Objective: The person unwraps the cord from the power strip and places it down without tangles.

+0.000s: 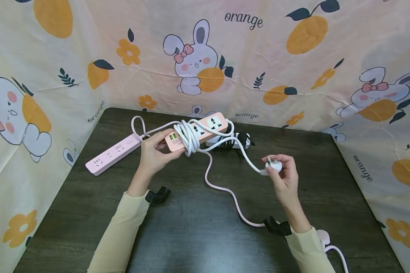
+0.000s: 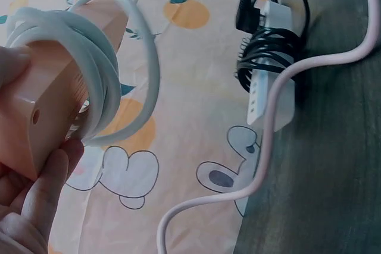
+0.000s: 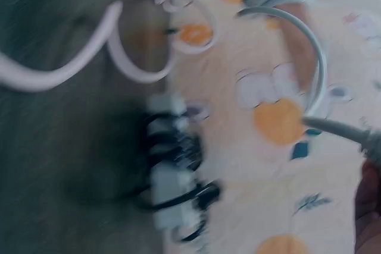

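My left hand grips a peach power strip by one end, lifted above the table. Several turns of white cord wrap round the strip's middle, also plain in the left wrist view, where fingers press the strip's side. From the wrap, a loose length of cord runs right to a white plug. My right hand pinches that plug between thumb and fingers. Only a sliver of this hand shows at the edge of the blurred right wrist view.
A pink power strip lies at the left of the dark table. Its pale pink cord snakes rightward; a pink plug lies beside the right sleeve. Behind the peach strip lies a white power strip wrapped in black cord.
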Demonstrator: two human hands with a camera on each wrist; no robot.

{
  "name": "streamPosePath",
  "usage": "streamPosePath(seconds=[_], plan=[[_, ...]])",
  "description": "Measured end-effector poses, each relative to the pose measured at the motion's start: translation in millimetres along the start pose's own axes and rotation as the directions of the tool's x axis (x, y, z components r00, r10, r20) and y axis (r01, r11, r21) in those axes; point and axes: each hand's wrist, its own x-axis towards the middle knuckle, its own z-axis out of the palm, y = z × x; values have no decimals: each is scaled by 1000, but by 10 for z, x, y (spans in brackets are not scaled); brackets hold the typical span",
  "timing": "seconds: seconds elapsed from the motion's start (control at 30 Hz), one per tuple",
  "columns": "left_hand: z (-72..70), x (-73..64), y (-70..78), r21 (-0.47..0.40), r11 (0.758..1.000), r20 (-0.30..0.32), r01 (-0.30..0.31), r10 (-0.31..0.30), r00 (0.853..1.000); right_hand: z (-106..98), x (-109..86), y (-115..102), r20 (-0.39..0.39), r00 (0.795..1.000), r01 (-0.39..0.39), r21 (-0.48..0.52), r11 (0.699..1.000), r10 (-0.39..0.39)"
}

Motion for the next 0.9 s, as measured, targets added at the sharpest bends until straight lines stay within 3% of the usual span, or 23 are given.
streamPosePath(seconds=[0.1, 0.2, 0.27, 0.33, 0.43, 0.5, 0.57, 0.63, 0.7, 0.77, 0.83, 0.9], plan=[[-11, 8, -4, -61, 998, 0, 10, -10, 1000, -60, -54, 119, 8, 985, -169, -194, 966, 173], [2, 3, 8, -102, 995, 29, 18, -15, 999, -80, 2, 226, 0, 954, -273, -423, 864, 301], [21, -10, 18, -114, 993, 52, 24, -18, 998, -81, 95, 280, -2, 938, -296, -527, 796, 348], [43, -25, 26, -112, 993, 74, 29, -21, 997, -77, 215, 310, -9, 928, -305, -591, 747, 372], [66, -39, 40, -108, 993, 102, 39, -28, 994, -67, 414, 333, -33, 930, -308, -612, 728, 366], [70, -41, 52, -101, 994, 118, 45, -33, 992, -57, 541, 325, -61, 942, -298, -599, 743, 329], [67, -42, 62, -91, 995, 134, 49, -37, 990, -44, 658, 298, -101, 959, -274, -560, 782, 264], [61, -45, 69, -82, 995, 147, 53, -40, 988, -35, 761, 252, -144, 972, -235, -479, 846, 188], [55, -48, 71, -75, 996, 158, 56, -43, 986, -18, 851, 177, -199, 973, -174, -316, 933, 114], [52, -50, 67, -72, 996, 164, 54, -42, 986, -4, 918, 84, -253, 966, -89, -132, 987, 53], [48, -54, 60, -67, 996, 164, 51, -39, 986, 8, 957, -24, -301, 954, 12, 19, 1000, -6], [46, -57, 48, -58, 997, 156, 44, -34, 987, 8, 971, -136, -339, 939, 105, 109, 988, -62]])
